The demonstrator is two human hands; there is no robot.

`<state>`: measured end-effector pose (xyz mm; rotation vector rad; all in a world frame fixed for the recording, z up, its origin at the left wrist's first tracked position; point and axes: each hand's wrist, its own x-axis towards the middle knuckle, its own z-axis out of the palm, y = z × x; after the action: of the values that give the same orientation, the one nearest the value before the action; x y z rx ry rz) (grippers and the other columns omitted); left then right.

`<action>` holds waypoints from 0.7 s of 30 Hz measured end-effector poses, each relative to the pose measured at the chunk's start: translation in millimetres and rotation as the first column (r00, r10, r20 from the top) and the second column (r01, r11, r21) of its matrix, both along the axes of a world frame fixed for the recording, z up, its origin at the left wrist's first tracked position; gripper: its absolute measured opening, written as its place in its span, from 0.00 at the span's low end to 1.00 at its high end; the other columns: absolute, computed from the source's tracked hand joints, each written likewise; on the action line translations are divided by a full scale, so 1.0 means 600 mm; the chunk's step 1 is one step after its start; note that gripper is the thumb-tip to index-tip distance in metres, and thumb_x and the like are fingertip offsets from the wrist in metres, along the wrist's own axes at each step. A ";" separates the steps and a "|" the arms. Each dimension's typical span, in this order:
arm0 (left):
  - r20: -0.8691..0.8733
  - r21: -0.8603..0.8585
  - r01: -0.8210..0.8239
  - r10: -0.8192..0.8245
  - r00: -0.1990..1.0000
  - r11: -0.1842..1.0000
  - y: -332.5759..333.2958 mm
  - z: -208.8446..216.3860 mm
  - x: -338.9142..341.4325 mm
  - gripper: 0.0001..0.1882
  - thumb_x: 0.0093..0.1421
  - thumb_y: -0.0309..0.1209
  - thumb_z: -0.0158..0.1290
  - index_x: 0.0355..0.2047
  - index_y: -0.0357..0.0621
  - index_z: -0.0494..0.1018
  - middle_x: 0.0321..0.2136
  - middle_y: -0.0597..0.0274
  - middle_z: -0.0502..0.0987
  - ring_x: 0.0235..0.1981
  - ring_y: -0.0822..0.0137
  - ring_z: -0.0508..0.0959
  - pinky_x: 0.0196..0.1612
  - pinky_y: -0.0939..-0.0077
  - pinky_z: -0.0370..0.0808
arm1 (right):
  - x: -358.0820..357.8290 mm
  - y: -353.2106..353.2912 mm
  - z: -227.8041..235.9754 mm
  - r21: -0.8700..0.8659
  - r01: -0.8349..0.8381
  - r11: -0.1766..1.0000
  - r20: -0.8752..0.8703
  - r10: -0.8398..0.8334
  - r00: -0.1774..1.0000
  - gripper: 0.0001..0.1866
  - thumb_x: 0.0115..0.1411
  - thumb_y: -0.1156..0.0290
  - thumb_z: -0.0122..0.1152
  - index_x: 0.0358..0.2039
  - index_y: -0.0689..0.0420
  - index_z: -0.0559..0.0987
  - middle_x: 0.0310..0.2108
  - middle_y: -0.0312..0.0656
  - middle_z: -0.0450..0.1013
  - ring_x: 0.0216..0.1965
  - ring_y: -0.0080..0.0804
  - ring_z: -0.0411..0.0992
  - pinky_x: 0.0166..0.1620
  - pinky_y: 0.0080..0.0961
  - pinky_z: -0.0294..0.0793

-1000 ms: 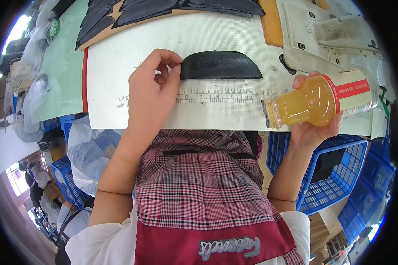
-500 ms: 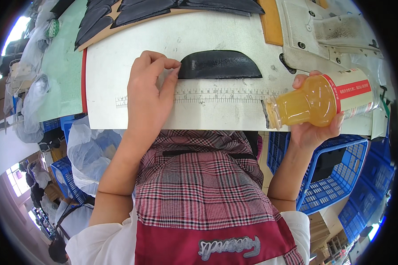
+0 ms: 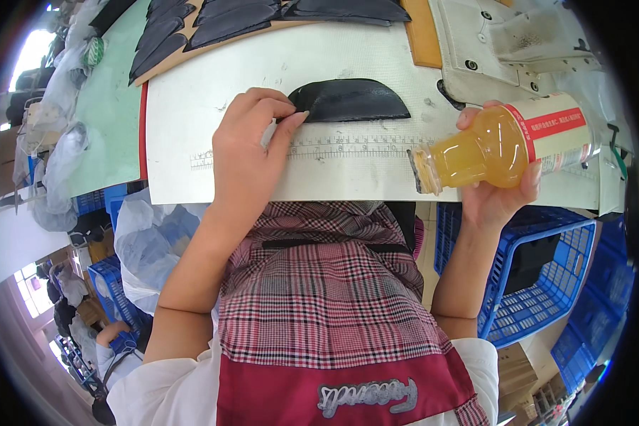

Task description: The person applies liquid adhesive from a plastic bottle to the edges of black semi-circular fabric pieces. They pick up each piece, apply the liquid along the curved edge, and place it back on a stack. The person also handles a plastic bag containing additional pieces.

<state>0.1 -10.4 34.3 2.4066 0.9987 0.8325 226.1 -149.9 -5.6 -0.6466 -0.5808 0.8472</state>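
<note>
A black half-moon piece (image 3: 358, 103), slightly glossy, lies on the white worktop (image 3: 213, 186) just beyond a printed ruler scale (image 3: 348, 147). Its left end is pinched between thumb and index finger of my left hand (image 3: 247, 153). On the right, my right hand (image 3: 491, 202) wraps round a clear bottle (image 3: 500, 145) of amber-yellow liquid with a cream and red label. The bottle is tipped on its side above the table, its dark-edged mouth toward the left and apart from the piece.
Several similar black pieces (image 3: 234, 25) lie on a tan board at the back. White machine parts (image 3: 476, 64) and a yellow-brown block (image 3: 424, 35) stand back right. Below the worktop are a blue crate (image 3: 536, 284) and a plastic bag (image 3: 149, 241). Another person sits lower left.
The view has shifted slightly. My left fingertips now overlap the left end of the black piece a little more. The bottle stays tipped in my right hand.
</note>
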 end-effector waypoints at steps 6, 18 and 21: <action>-0.138 0.301 0.041 0.001 0.990 0.953 0.001 0.004 0.002 0.05 0.50 0.23 0.58 0.26 0.35 0.73 0.34 0.58 0.77 0.38 0.58 0.76 0.39 0.67 0.72 | -0.003 0.004 0.005 -0.083 0.037 0.996 0.012 -0.036 0.999 0.42 0.48 0.38 0.58 0.51 0.62 0.68 0.44 0.43 0.67 0.43 0.44 0.69 0.42 0.35 0.72; -0.102 0.228 0.114 -0.093 0.991 0.967 -0.002 -0.003 0.004 0.06 0.50 0.22 0.57 0.28 0.34 0.72 0.29 0.54 0.76 0.33 0.56 0.75 0.36 0.68 0.72 | -0.004 0.000 0.010 -0.103 0.046 0.994 0.042 -0.042 0.998 0.42 0.49 0.37 0.57 0.51 0.62 0.68 0.44 0.44 0.66 0.42 0.43 0.69 0.41 0.34 0.72; -0.112 -0.006 0.058 -0.059 0.992 0.998 -0.012 0.028 0.001 0.06 0.52 0.21 0.56 0.30 0.34 0.72 0.31 0.53 0.77 0.34 0.57 0.77 0.39 0.72 0.72 | -0.001 -0.002 0.006 -0.095 0.039 0.995 0.041 -0.035 0.999 0.42 0.49 0.38 0.56 0.51 0.63 0.67 0.45 0.44 0.66 0.43 0.44 0.69 0.41 0.35 0.72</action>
<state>0.5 -17.8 51.1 2.4912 0.9644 0.6816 225.2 -151.4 -2.2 -0.7608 -0.5639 0.8327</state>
